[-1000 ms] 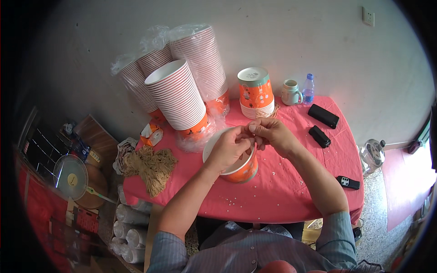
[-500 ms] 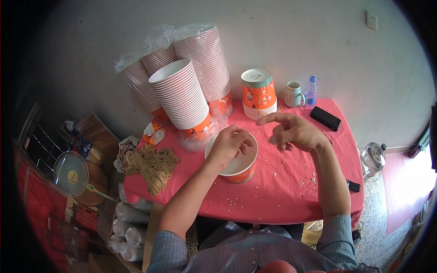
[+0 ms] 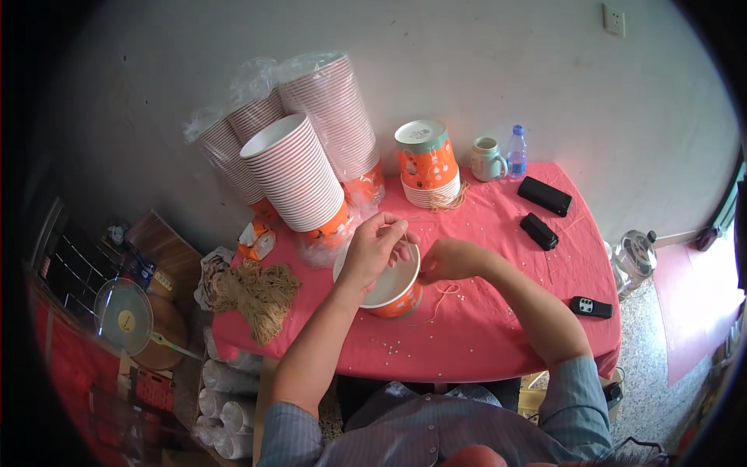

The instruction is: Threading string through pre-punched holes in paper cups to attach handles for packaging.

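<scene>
An orange paper bowl (image 3: 393, 296) with a white inside stands on the red table (image 3: 498, 327) in front of me. My left hand (image 3: 375, 247) hovers over its rim, fingers pinched on a thin tan string (image 3: 408, 238). My right hand (image 3: 447, 261) rests closed against the bowl's right rim, apparently gripping it. A loose end of string (image 3: 445, 294) trails on the cloth by the bowl.
Tall stacks of paper bowls (image 3: 299, 175) in plastic lean at the back left. A stack of finished bowls (image 3: 426, 165), a mug (image 3: 487, 159), a water bottle (image 3: 515, 152), two black cases (image 3: 545, 196) and a remote (image 3: 590, 307) lie around. A bundle of string (image 3: 257, 292) sits at left.
My right hand dropped from above the table down to the bowl's right rim. My left hand stayed over the bowl, pinching the string.
</scene>
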### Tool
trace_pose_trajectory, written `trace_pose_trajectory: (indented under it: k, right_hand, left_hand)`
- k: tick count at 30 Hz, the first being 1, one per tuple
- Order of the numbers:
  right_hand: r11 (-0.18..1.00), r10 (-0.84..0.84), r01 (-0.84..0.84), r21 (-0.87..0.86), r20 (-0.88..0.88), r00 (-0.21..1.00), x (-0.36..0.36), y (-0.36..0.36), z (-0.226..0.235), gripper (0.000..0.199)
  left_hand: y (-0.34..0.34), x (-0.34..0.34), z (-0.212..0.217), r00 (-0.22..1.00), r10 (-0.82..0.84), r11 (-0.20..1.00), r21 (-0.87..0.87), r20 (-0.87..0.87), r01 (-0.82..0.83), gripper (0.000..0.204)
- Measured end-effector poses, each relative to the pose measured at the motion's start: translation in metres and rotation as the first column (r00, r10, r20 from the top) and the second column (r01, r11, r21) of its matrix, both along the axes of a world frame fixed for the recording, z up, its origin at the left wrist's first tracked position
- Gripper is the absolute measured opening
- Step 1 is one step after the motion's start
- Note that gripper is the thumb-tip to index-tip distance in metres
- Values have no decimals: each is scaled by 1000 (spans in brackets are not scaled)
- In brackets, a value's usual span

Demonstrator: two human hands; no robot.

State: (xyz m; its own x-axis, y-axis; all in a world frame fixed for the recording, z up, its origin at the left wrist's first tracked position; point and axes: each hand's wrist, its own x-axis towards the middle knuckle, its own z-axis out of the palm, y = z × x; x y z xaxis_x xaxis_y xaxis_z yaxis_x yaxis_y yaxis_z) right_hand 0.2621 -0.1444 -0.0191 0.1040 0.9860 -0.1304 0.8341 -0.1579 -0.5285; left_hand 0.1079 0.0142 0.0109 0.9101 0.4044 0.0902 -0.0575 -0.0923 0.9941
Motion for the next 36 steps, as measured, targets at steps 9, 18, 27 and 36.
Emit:
trace_pose_trajectory:
  k: [9, 18, 27, 36]
  right_hand:
    - [984, -14, 137, 112, -726, 688, 20, -50, 58, 17]
    - [886, 5, 350, 304, -762, 648, 1, -63, 85, 23]
    - [750, -113, 576, 325, -795, 596, 21, -19, 33, 28]
    - [571, -524, 519, 637, -204, 827, 43, -27, 22, 36]
  left_hand:
    - [2, 0, 9, 999, 1, 1000, -25, 33, 0, 16]
    - [-20, 2, 25, 969, -139, 982, 96, -204, 161, 16]
    - [-21, 2, 22, 928, -262, 932, 181, -265, 315, 19]
    - [-5, 6, 19, 947, -214, 977, -42, -239, 210, 14]
